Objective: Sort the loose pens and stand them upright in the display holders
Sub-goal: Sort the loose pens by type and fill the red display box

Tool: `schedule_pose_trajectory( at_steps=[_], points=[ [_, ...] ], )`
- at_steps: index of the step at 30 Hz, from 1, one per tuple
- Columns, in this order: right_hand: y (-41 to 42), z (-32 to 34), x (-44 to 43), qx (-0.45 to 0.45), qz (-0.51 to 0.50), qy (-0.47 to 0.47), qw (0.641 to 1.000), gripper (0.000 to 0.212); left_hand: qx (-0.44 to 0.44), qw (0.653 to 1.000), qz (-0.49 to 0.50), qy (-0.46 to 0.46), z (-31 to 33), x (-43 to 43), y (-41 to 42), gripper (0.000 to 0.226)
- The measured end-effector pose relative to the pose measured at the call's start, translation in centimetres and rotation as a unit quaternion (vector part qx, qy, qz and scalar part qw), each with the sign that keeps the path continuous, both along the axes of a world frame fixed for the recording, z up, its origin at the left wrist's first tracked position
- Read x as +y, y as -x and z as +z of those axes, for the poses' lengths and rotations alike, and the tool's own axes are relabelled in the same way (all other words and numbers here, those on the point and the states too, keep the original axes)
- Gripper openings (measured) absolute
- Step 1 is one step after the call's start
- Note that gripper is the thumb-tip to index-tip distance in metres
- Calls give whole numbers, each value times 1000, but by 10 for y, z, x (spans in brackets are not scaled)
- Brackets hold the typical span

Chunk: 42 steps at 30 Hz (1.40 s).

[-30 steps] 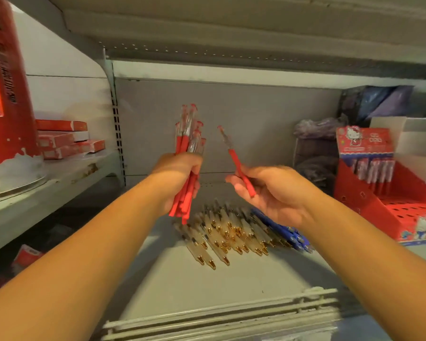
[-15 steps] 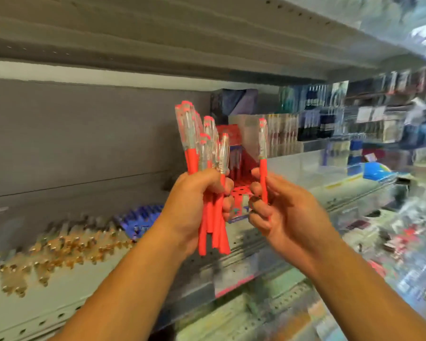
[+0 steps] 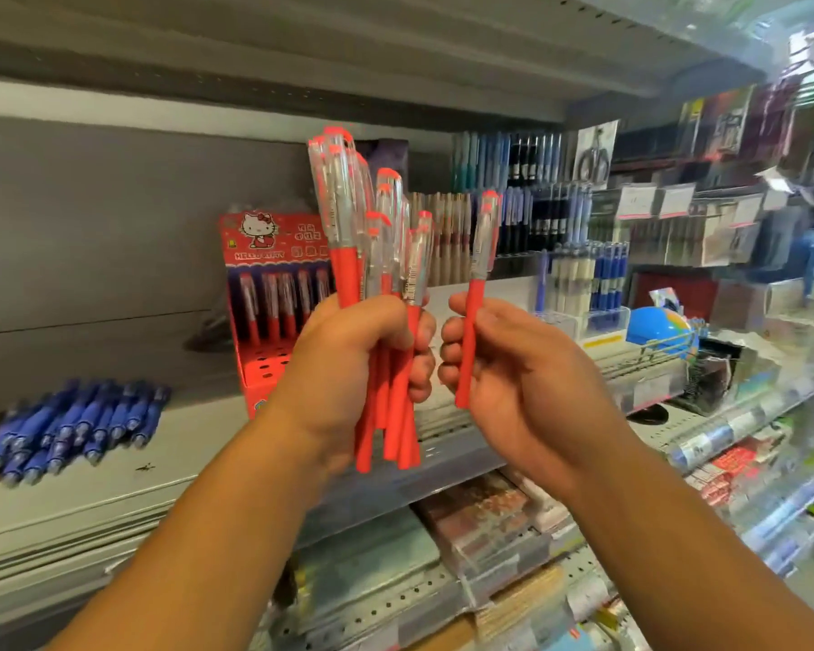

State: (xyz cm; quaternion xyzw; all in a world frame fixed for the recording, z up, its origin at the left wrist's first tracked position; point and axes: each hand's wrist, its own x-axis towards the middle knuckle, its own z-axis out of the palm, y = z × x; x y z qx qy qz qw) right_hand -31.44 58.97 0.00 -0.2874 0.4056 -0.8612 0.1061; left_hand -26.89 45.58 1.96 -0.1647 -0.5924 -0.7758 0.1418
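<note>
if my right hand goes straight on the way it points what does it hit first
Probably the left hand, gripping the bundle of red pens: the right hand, holding a single red pen, points up-left at it across a narrow gap. Depth is unclear; should it miss, the red display holder stands behind.

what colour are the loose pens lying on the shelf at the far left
Blue: the loose pens on the grey shelf have blue barrels, seen in the head view.
</note>
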Motion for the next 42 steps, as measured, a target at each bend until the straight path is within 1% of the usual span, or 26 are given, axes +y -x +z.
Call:
schedule_pose_trajectory(
  at_steps=[3, 6, 11, 13, 16, 18, 23, 25, 27, 29, 32, 34, 36, 37, 39, 40, 42],
  points=[
    [29, 0, -10, 5, 45, 1, 999, 20, -8, 999, 48, -6, 0, -16, 17, 14],
    [60, 1, -26, 34, 80, -25, 996, 26, 3, 996, 88, -18, 5, -37, 34, 17],
    [108, 9, -54, 60, 137, -29, 988, 43, 39, 987, 155, -4, 23, -63, 52, 15],
    [122, 17, -64, 69, 141, -54, 986, 41, 44, 981, 188, 4, 27, -68, 56, 16],
    [137, 33, -78, 59, 155, -68, 984, 23, 30, 973, 230, 19, 30, -70, 63, 20],
    [143, 40, -87, 64, 158, -85, 982, 16, 20, 965, 261, 27, 29, -70, 68, 23],
    [149, 47, -93, 71, 203, -99, 972, 19, -3, 941, 338, 27, 27, -71, 76, 18],
    [152, 50, -93, 109, 172, -113, 972, 22, -11, 936, 350, 22, 26, -73, 77, 16],
    [156, 56, -93, 181, 98, -138, 969, 27, -11, 933, 359, 27, 26, -76, 79, 14],
    [163, 61, -95, 247, 16, -167, 954, 33, -5, 928, 370, 44, 28, -80, 82, 12],
    [171, 62, -103, 287, -52, -191, 937, 44, -11, 931, 358, 70, 35, -89, 87, 12],
    [176, 61, -112, 308, -92, -223, 920, 55, -12, 936, 343, 78, 40, -99, 90, 12],
    [179, 61, -122, 343, -128, -285, 886, 61, -10, 942, 325, 86, 44, -111, 93, 12],
    [180, 63, -127, 375, -151, -326, 855, 62, -12, 946, 313, 87, 46, -117, 94, 11],
    [181, 68, -137, 442, -225, -391, 775, 59, -20, 954, 289, 81, 46, -128, 96, 11],
    [181, 70, -141, 459, -254, -405, 749, 56, -22, 956, 282, 76, 45, -133, 97, 10],
    [181, 69, -147, 468, -279, -418, 727, 53, -25, 959, 275, 65, 41, -143, 101, 10]
  ],
)
